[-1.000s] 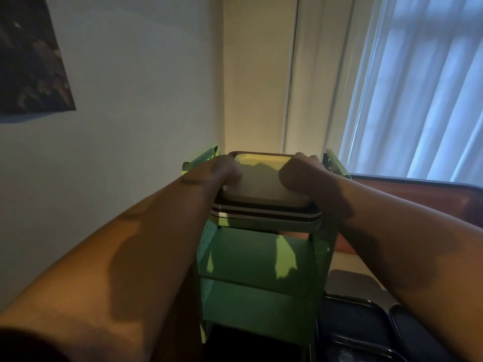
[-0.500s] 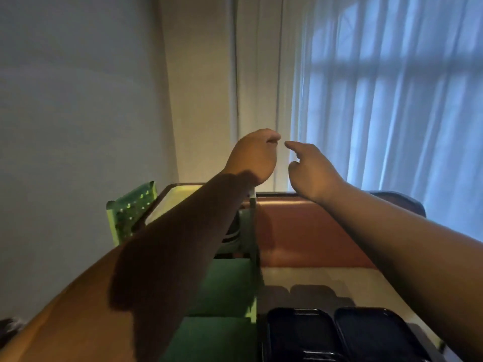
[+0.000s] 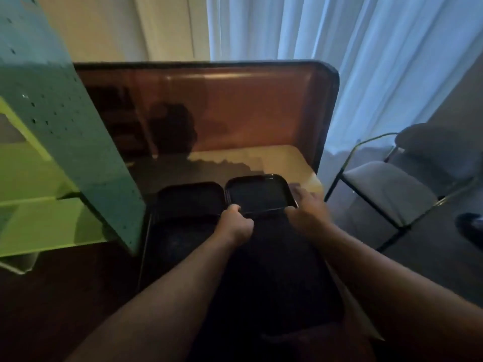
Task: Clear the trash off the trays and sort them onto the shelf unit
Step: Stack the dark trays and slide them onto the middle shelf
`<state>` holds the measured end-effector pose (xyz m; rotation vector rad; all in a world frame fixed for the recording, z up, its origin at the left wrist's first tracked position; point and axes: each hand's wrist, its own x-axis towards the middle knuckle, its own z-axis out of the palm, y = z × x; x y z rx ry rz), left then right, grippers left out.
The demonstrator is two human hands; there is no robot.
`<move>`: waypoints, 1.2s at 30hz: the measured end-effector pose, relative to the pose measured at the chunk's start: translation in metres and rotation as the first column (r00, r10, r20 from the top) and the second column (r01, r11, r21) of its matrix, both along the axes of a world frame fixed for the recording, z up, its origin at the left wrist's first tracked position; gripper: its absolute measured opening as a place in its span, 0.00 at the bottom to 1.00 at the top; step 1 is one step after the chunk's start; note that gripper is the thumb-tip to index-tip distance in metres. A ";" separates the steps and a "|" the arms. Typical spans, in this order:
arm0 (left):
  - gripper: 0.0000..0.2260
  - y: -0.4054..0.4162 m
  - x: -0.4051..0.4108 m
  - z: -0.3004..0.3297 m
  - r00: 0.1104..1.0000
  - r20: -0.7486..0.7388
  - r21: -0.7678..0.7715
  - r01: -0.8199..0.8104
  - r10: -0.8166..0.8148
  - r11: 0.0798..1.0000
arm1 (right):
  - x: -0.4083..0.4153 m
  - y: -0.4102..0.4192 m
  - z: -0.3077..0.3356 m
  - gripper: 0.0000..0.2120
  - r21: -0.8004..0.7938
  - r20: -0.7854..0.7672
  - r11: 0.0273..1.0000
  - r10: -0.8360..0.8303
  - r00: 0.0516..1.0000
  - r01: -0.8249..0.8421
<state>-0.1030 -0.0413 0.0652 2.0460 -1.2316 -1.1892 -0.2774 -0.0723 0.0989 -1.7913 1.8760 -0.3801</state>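
A small black tray sits tilted at the far right of the table, its near edge raised. My left hand is closed on the tray's near left corner. My right hand holds its near right edge, fingers spread along the side. Another black tray lies flat just to the left, touching it. Larger dark trays lie under my forearms; their surfaces are too dark to make out. The green shelf unit stands at the left, its shelves showing.
A brown partition panel with a dark rim stands behind the table. A grey chair with a metal frame stands to the right, by the white curtains. A dark shoe shows at the right edge.
My hands left the beige tray stack on top of the shelf unit, swung right and down, and now grip a small black tray on the table. My view dropped to the table.
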 end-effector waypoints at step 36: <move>0.26 -0.104 0.001 -0.123 0.829 -0.108 0.088 -0.542 0.549 0.836 | -0.064 -0.134 -0.187 0.22 0.353 0.337 0.919 -0.298 0.893 0.174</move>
